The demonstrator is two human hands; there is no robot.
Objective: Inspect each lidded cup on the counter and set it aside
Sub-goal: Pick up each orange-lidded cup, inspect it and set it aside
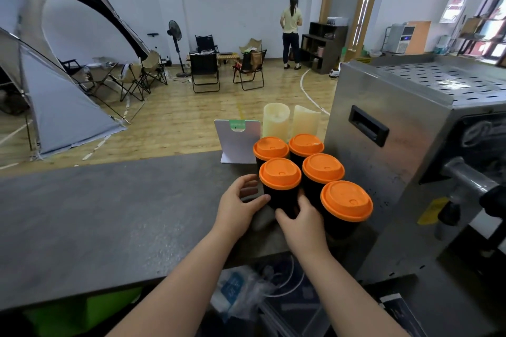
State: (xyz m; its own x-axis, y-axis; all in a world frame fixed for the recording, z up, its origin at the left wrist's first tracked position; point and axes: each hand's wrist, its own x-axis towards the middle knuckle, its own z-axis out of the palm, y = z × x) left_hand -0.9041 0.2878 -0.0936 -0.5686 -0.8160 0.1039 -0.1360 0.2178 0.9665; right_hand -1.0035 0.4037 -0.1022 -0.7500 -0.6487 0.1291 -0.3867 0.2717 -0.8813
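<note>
Five black cups (335,224) with orange lids (323,168) cluster on the grey counter (109,213); left hand (238,206) and right hand (301,224) both clasp the front-left cup (283,198).

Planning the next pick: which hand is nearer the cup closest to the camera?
Right. The right hand sits just left of the nearest cup; the left hand is farther left, beyond the held cup between them.
</note>
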